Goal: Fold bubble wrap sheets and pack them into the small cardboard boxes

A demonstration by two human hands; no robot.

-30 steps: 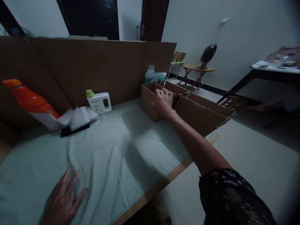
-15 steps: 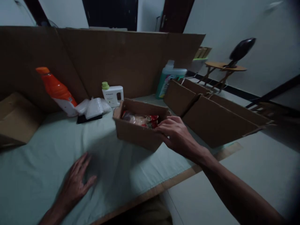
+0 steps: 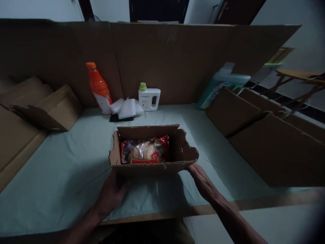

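A small open-topped cardboard box (image 3: 147, 170) is in front of me, at the middle of the cloth-covered table. Inside it lies a clear and red plastic food packet (image 3: 144, 150), its contents pale and rounded. My right hand (image 3: 200, 178) holds the box at its lower right end, the fingertips hidden under and behind the cardboard. At the lower left corner my left hand (image 3: 110, 193) is against the box, thumb to the right; its other fingers go out of sight behind the cardboard. Whether the box rests on the cloth or hangs just above it I cannot tell.
Along the back cardboard wall (image 3: 172, 64) stand an orange bottle (image 3: 99, 88), a white jug with a green cap (image 3: 149, 99) and a teal jug (image 3: 215, 88). Bubble wrap (image 3: 127, 108) lies between the first two. Open cardboard boxes (image 3: 279, 152) stand right, others (image 3: 61, 108) left.
My left hand has come from the cloth to the box's left end. My right hand has shifted from the rim to lower down the right end. The view has turned left, and the box now faces me squarely.
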